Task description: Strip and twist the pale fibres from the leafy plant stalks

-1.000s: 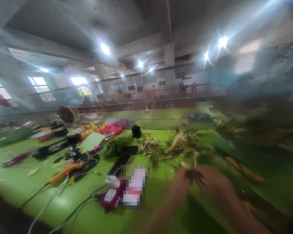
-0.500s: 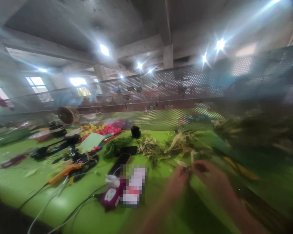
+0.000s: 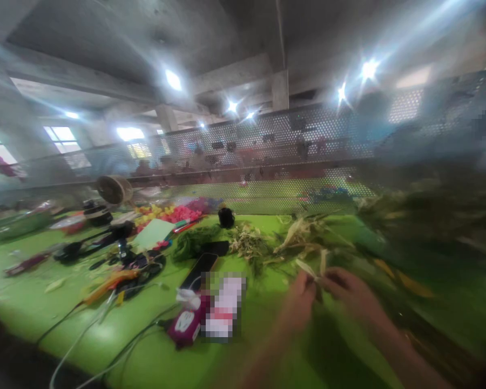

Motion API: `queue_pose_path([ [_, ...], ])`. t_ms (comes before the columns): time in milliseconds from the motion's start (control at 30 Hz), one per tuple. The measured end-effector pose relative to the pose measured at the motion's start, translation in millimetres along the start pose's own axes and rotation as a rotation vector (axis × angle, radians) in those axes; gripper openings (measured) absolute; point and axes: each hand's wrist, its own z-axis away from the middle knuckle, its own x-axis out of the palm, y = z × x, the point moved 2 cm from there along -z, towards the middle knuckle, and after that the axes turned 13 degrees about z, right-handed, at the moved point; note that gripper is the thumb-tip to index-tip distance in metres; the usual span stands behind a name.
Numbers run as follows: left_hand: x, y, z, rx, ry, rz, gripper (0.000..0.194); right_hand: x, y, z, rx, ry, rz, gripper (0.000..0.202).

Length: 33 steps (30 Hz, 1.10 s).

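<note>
My left hand (image 3: 301, 300) and my right hand (image 3: 345, 286) are close together above the green table (image 3: 263, 335), fingers closed. Between their fingertips they pinch a pale leafy sprig (image 3: 308, 268), its narrow cream blades pointing up and apart. Part of the sprig hides behind my fingers, and the hands are slightly blurred. Just beyond lies a heap of pale, dry-looking leaves (image 3: 297, 237). Left of that heap sits a cluster of small pale leafy sprigs (image 3: 249, 243).
A purple tissue pack (image 3: 184, 324), a dark phone (image 3: 200, 270) and a blurred-out pale rectangle (image 3: 225, 308) lie left of my hands. Farther left are an orange glue gun (image 3: 111, 282) and trailing cables (image 3: 133, 337). A perforated screen (image 3: 243, 186) stands behind; dark foliage (image 3: 425, 216) is at right.
My hands keep hold of the sprig; its pale blades show more clearly and my fingers have shifted slightly. The whole view has moved a little.
</note>
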Motion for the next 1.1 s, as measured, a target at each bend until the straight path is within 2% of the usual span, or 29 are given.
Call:
queue_pose_path([
  [133,2.2,-1,1,-0.008,0.007,-0.061,0.023,-4,-6,1,0.028,0.060,-0.045,0.019],
  [333,3.4,-2,0,0.004,-0.073,-0.128,0.026,-9,-13,6,0.039,0.162,-0.049,0.017],
  [500,5.7,3,1,0.072,-0.150,-0.186,0.027,-11,-16,8,0.067,0.233,-0.095,0.015],
  [600,4.1,4,2,0.069,-0.148,-0.191,0.029,-11,-10,6,0.072,0.174,-0.108,0.014],
  [733,0.7,0,2,0.023,-0.105,-0.227,0.034,-6,3,0,0.028,-0.028,-0.192,0.020],
  [833,2.1,0,3,0.043,-0.137,-0.257,0.035,-4,8,-3,-0.003,-0.114,-0.245,0.027],
  [1100,7.5,0,5,0.032,-0.163,-0.259,0.028,-9,-4,2,0.037,0.041,-0.173,0.028],
])
